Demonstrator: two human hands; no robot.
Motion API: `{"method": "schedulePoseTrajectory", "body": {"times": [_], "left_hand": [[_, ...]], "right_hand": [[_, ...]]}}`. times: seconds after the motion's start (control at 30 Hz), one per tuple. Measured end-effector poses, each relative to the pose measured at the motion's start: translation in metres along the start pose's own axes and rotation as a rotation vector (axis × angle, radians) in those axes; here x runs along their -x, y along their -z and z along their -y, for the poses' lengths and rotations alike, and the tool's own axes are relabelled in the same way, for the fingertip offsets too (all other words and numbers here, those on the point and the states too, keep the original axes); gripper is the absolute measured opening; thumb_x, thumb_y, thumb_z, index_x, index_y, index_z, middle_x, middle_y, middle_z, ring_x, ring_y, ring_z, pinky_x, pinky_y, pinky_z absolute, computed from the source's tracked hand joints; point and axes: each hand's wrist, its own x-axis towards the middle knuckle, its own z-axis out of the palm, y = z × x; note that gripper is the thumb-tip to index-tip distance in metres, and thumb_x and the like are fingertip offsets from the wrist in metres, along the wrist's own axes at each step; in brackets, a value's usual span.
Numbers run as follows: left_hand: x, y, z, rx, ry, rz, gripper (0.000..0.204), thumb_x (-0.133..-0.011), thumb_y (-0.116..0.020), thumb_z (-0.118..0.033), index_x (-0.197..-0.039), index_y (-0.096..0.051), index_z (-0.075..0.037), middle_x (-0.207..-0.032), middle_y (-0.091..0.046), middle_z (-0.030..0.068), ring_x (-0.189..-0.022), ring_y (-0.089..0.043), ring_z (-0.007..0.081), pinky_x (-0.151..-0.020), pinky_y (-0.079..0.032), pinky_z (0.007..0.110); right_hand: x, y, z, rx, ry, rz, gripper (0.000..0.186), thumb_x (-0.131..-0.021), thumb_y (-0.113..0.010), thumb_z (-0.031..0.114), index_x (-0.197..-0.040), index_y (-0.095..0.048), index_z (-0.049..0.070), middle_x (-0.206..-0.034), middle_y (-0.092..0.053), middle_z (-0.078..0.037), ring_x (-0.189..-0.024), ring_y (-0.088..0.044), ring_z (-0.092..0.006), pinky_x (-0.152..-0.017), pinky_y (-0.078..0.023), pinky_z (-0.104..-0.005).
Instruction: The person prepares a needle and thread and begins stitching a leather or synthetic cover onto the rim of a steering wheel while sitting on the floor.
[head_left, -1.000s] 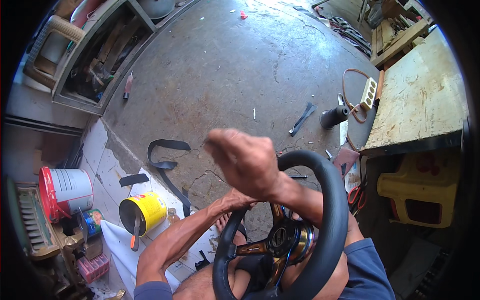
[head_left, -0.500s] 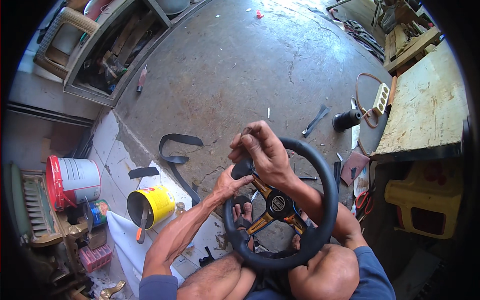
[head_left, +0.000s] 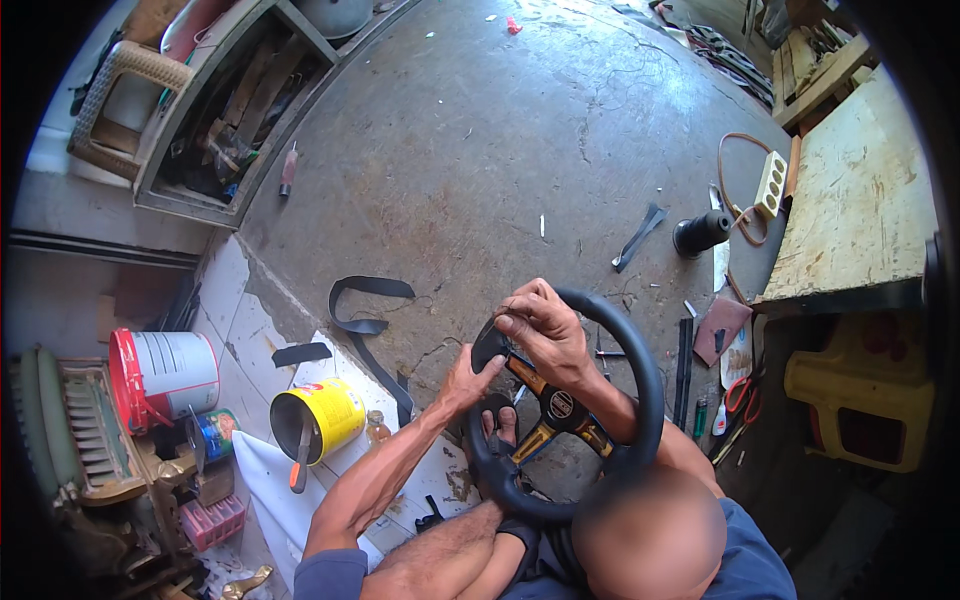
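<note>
A black-covered steering wheel [head_left: 652, 390] with gold spokes and a round black hub tilts over my lap. At the upper left of its rim, my left hand [head_left: 468, 378] is closed on the cover, the thumb on the inner side by a spoke. My right hand [head_left: 550, 335] is pinched close above that same stretch of rim, its wrist passing over the wheel. Whatever its fingertips hold is too small to make out. A blurred round patch hides part of the wheel's lower right.
Black strips [head_left: 370, 287] lie on the floor ahead. To the left stand a yellow can [head_left: 345, 415] with an orange-handled tool and a red-white bucket [head_left: 180, 375]. On the right are a black thread cone [head_left: 702, 234], red scissors [head_left: 742, 398], a power strip [head_left: 769, 185] and a wooden board [head_left: 850, 190].
My right hand has come down from above the wheel to its rim, fingers still pinched. The left hand keeps its hold on the rim. The whole view has shifted slightly.
</note>
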Motion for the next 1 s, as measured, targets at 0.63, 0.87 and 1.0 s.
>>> {"method": "schedulePoseTrajectory", "body": {"times": [0.63, 0.87, 1.0], "left_hand": [[0.112, 0.124, -0.101, 0.249, -0.477, -0.390, 0.021, -0.106, -0.062, -0.027, -0.099, -0.070, -0.009, -0.082, -0.060, -0.0063, -0.056, -0.039, 0.0004, -0.049, -0.030, 0.021], [0.277, 0.287, -0.091, -0.286, -0.527, -1.279, 0.022, -0.105, -0.060, -0.025, -0.100, -0.069, -0.005, -0.081, -0.055, 0.0006, -0.068, -0.045, 0.0126, -0.060, -0.035, 0.030], [0.394, 0.413, -0.059, -1.137, -0.178, -1.551, 0.038, -0.106, -0.058, -0.032, -0.117, -0.072, 0.001, -0.106, -0.070, 0.0189, -0.093, -0.064, 0.0349, -0.084, -0.049, 0.043]], "right_hand": [[0.020, 0.032, -0.024, -0.085, -0.368, 0.089, 0.031, -0.103, -0.065, 0.027, -0.121, -0.071, 0.002, -0.090, -0.068, -0.003, -0.083, -0.059, -0.0085, -0.071, -0.048, -0.0271], [0.017, 0.033, -0.023, -0.320, -0.517, 0.055, 0.037, -0.110, -0.054, 0.032, -0.116, -0.070, -0.001, -0.078, -0.059, 0.002, -0.067, -0.050, -0.0039, -0.057, -0.040, -0.0219], [0.019, 0.037, -0.026, -0.338, -0.492, 0.039, 0.039, -0.110, -0.052, 0.033, -0.115, -0.070, -0.001, -0.077, -0.059, 0.002, -0.065, -0.049, -0.0035, -0.056, -0.039, -0.0213]]}}
